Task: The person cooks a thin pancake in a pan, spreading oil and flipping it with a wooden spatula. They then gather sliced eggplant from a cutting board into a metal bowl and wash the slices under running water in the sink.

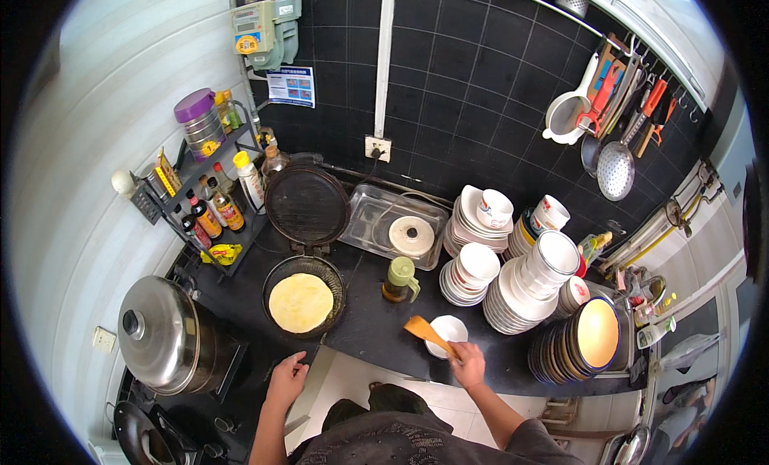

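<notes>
My right hand [467,364] grips the handle of a wooden spatula [422,330]. The spatula lies across the top of a small white bowl [450,329] near the counter's front edge; whether it touches the rim I cannot tell. My left hand [289,376] holds nothing, its fingers loosely bent, just below an electric griddle pan [340,309]. A round, pale yellow flatbread [301,303] lies flat in that pan, whose dark lid [307,203] stands raised behind it. Between pan and bowl stands an oil pot [401,279] with a green lid and handle.
Stacks of white bowls and plates [510,309] fill the right, beside blue-rimmed bowls [544,357]. A metal tray [366,218] holds a white lid [412,237]. At left stand a large steel pot [159,339], a wok [135,429] and a rack [210,164] of bottles. Utensils [616,170] hang at right.
</notes>
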`<state>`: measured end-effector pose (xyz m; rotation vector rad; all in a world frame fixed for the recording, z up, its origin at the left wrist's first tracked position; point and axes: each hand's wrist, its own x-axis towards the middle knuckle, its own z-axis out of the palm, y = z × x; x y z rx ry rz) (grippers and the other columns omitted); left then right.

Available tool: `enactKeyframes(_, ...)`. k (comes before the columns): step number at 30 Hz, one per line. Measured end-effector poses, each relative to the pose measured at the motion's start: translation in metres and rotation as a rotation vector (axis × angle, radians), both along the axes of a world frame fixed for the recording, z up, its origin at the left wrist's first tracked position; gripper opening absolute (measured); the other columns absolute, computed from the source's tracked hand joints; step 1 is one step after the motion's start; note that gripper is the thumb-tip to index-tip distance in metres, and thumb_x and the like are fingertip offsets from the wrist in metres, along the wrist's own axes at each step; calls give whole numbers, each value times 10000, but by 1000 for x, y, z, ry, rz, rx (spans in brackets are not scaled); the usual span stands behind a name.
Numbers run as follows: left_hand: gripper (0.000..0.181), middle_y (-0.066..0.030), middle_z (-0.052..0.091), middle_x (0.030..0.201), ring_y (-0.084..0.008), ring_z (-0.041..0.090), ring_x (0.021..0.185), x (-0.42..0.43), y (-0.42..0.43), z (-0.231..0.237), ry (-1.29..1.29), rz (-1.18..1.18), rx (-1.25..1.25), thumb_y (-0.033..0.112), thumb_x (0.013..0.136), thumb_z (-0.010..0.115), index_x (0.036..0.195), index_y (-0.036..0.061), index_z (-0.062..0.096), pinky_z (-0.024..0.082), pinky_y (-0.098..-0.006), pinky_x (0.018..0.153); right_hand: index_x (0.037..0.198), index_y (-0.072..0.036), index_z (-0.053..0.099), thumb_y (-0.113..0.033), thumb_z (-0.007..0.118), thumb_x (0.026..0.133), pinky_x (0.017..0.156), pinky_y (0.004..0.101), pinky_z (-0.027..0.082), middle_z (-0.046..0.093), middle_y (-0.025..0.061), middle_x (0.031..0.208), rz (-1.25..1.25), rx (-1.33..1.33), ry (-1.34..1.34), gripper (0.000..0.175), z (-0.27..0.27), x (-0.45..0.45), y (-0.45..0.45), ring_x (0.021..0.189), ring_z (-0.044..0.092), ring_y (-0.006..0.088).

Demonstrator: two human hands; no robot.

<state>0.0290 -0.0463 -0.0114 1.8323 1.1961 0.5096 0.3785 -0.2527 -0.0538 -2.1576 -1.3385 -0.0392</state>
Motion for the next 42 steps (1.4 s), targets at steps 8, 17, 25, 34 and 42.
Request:
enactKeyframes(8, 339, -189, 609, 945, -243, 612, 777, 16, 8, 9, -2, -55, -11, 98, 781, 574, 1103, -3, 549, 480, -314, 692, 964, -126, 639, -168, 668, 682, 739, 378, 397, 575, 59, 895, -127, -82, -43, 286, -27, 30, -13, 845, 517, 256)
enactKeyframes(17, 342, -172, 605, 986, -225, 610, 807, -10, 0, 15, 37, 70, -6, 78, 790, 577, 1124, 15, 542, 481, -308, 711, 876, -45, 564, -134, 651, 695, 762, 394, 376, 539, 129, 916, -74, 245, -103, 220, 45, 25, 40, 861, 497, 304)
enactKeyframes(25, 334, -178, 596, 1009, -274, 605, 840, -46, -22, 50, -14, 329, 238, 27, 758, 581, 1090, 15, 554, 478, -327, 730, 930, -30, 569, -136, 588, 777, 859, 378, 383, 578, 131, 960, 354, 414, 164, 188, 133, 5, 266, 955, 504, 312)
enactKeyframes(34, 299, -178, 610, 968, -257, 612, 807, -89, -83, 66, -14, 708, 347, -25, 744, 555, 1043, -33, 568, 480, -311, 729, 1171, -161, 548, -393, 500, 817, 923, 375, 374, 559, 140, 1138, 292, 26, 344, 426, 121, 29, 508, 1078, 497, 305)
enactKeyframes(42, 282, -166, 616, 986, -234, 618, 831, -86, -134, 67, 51, 952, 259, -25, 776, 542, 1056, -29, 567, 483, -292, 731, 1050, -178, 618, -396, 547, 788, 881, 389, 385, 618, 66, 1039, 143, -151, 245, 348, 134, 8, 554, 1011, 551, 262)
